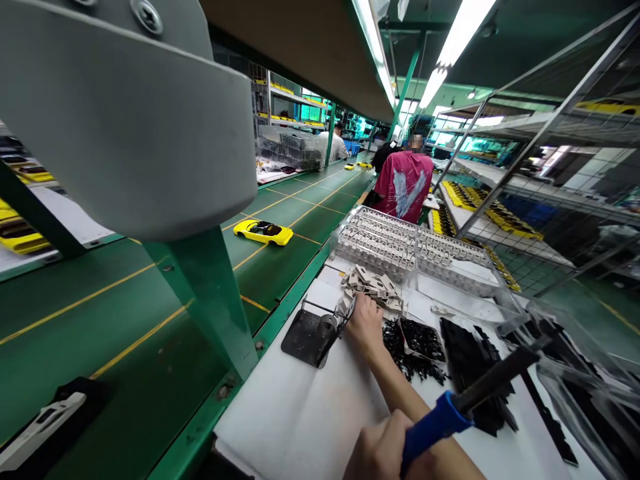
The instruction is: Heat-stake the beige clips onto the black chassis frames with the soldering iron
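Grip firm, our left hand point(383, 447) closed round a blue-handled black soldering iron point(440, 420) while our right hand point(366, 325) curled at beige plastic pieces point(373, 287) on the white table point(290, 420), its hold unclear.

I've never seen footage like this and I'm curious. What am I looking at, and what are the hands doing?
This picture comes from a camera on a person's head, looking down at their own hands. Their left hand grips a blue-handled tool; their right hand is beside a black metal stand, near a pile of pale parts. Small black parts and a clear tray lie on the white work table. Beyond it, a yellow model car sits on a green conveyor belt.
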Demonstrator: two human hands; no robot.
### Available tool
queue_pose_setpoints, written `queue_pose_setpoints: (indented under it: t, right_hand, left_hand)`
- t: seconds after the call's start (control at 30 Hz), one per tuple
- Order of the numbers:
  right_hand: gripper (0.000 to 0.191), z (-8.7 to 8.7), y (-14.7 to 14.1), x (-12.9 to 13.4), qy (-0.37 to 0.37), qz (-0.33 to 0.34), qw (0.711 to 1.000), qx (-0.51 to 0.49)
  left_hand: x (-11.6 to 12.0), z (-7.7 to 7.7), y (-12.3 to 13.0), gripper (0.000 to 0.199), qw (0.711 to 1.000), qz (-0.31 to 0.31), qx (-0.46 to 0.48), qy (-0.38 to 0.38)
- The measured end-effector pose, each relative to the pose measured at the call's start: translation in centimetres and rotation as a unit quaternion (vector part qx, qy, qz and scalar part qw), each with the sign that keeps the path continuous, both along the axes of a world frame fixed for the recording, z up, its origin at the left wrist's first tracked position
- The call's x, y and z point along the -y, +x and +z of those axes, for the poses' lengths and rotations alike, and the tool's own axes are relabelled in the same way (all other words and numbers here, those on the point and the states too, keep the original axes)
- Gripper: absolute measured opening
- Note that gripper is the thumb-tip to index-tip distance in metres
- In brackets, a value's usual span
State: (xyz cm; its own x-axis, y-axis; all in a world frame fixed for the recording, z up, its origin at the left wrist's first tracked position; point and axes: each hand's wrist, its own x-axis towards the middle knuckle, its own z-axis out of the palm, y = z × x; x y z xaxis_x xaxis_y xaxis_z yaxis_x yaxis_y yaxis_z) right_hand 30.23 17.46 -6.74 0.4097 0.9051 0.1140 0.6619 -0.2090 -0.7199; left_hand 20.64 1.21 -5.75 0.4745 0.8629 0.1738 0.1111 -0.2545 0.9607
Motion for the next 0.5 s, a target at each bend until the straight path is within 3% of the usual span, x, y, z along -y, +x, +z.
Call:
queue_pose_setpoints:
  t: [0.07, 0.13, 0.2, 0.27, 0.4, 0.5]
  right_hand:
    - [0.05, 0.4, 0.7, 0.3, 0.025, -0.007, 0.994, -0.102]
    - [0.056, 1.0, 1.8, 0.8, 0.046, -0.022, 0.972, -0.23]
    - [0.059, 1.7, 3.1, 1.7, 0.065, -0.03, 0.929, -0.364]
    - [0.055, 2.7, 4.6, 2.8, 0.087, -0.021, 0.872, -0.481]
    - [0.039, 4.4, 7.3, 4.8, 0.146, 0.0, 0.767, -0.625]
    - [0.032, 5.2, 10.0, 5.2, 0.175, -0.019, 0.719, -0.672]
  left_hand:
    - [-1.4, 2.3, 0.6, 0.047, 0.999, -0.025, 0.038, 0.014]
    - [-2.9, 5.4, 1.3, 0.042, 0.989, -0.132, 0.061, -0.002]
    - [-4.0, 8.3, 2.1, 0.038, 0.979, -0.185, 0.072, -0.037]
    - [-4.6, 10.6, 3.3, 0.037, 0.977, -0.193, 0.083, -0.046]
    - [-4.0, 12.6, 6.2, 0.04, 0.966, -0.223, 0.081, -0.1]
    - [-3.5, 12.7, 7.5, 0.041, 0.959, -0.247, 0.066, -0.122]
